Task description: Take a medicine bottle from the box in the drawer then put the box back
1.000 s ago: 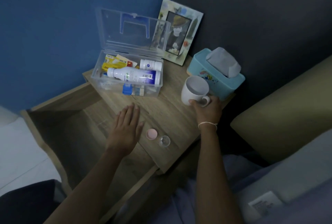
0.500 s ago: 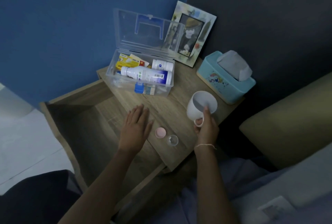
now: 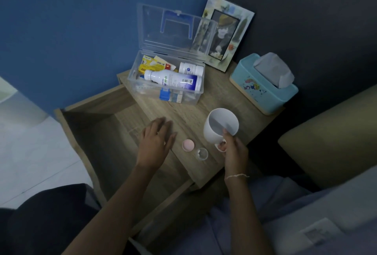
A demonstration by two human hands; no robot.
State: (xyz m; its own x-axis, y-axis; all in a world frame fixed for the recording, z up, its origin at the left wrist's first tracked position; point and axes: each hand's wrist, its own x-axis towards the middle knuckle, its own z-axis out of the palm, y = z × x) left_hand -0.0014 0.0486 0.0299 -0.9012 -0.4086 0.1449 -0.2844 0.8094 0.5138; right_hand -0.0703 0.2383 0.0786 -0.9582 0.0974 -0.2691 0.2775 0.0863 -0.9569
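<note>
A clear rigid plastic box (image 3: 166, 89) with a hinged lid (image 3: 173, 32) stood upright and a blue handle is seen at the back of the wood-grain surface (image 3: 187, 115); inside it a long white cylindrical medicine bottle (image 3: 173, 81) with a blue-banded label lies on its side, beside a shorter white bottle (image 3: 191, 69) and yellow sachets (image 3: 152, 64); the wooden drawer (image 3: 98, 130) below the surface is pulled out, its interior in shadow. A glossy white ceramic mug (image 3: 220, 126) is gripped by the right hand (image 3: 234, 148), fingers closed through and around the handle, the mug tilted with its mouth toward the camera; whether it touches the surface cannot be told. The left hand (image 3: 156, 140) is held flat, palm down, fingers loosely spread, at the front edge of the surface and holding nothing; just beside it lie a round pink cap (image 3: 188, 144) and a small clear plastic cup (image 3: 202, 153). A pale blue tissue box (image 3: 263, 89) with a grey tissue protruding and a painted rectangular picture frame (image 3: 223, 34) stand at the rear, against the dark wall.
</note>
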